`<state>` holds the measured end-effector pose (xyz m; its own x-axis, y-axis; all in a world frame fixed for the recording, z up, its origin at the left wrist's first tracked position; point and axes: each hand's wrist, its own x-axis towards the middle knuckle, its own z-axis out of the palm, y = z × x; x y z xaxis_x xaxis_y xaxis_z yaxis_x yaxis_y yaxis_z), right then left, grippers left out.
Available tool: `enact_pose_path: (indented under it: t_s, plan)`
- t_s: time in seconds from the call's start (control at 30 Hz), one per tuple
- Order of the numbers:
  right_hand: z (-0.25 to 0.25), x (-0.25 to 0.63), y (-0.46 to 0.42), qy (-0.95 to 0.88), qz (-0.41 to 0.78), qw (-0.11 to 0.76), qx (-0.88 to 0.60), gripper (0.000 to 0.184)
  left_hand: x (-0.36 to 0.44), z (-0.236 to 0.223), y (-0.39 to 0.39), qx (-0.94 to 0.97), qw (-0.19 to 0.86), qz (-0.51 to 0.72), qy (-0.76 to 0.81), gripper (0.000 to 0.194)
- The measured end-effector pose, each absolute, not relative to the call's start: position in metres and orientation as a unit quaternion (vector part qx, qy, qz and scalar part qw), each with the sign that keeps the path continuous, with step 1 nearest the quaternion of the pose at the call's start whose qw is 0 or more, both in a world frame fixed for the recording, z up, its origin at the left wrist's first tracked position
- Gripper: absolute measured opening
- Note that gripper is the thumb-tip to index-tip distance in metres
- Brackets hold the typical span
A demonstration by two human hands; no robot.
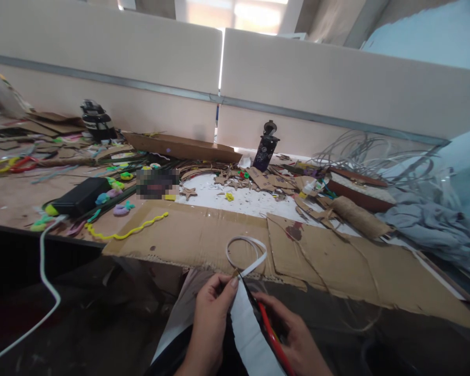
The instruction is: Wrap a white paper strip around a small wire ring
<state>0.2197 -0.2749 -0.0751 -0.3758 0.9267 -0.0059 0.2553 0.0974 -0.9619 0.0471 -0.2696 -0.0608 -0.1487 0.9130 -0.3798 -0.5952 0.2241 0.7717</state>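
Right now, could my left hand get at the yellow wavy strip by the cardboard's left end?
Probably yes: only flat cardboard seems to separate your left hand from the yellow wavy strip, though that hand pinches a white strip and might need freeing first.

Looks like a craft wkshp: bench (39, 194) w/ cardbd sheets (203, 237), cut scraps (276, 181) & yellow pipe cleaner (135, 230).

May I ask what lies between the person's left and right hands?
In the head view, a long, flat white piece, material unclear, lies between the left hand and the right hand, beside a red-handled tool.
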Motion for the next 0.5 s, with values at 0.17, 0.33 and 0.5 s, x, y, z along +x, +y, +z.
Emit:
enact_pose_path:
  t_s: [0.17,0.33,0.5]
  plan:
    - [-0.0773,0.2185,-0.2743,-0.659,0.504,0.336,-0.447,0.045,0.0473,-0.0611,-0.2696,0.175,0.624,0.601,0.467,0.033]
    - [-0.0821,0.2174,-0.2756,-0.661,0.490,0.352,-0.446,0.042,0.0494,-0.0637,-0.2700,0.171,0.620,0.607,0.466,0.031]
    - [-0.0804,0.2136,-0.2764,-0.643,0.498,0.364,-0.454,0.042,0.0512,-0.0659,-0.2714,0.168,0.624,0.613,0.454,0.031]
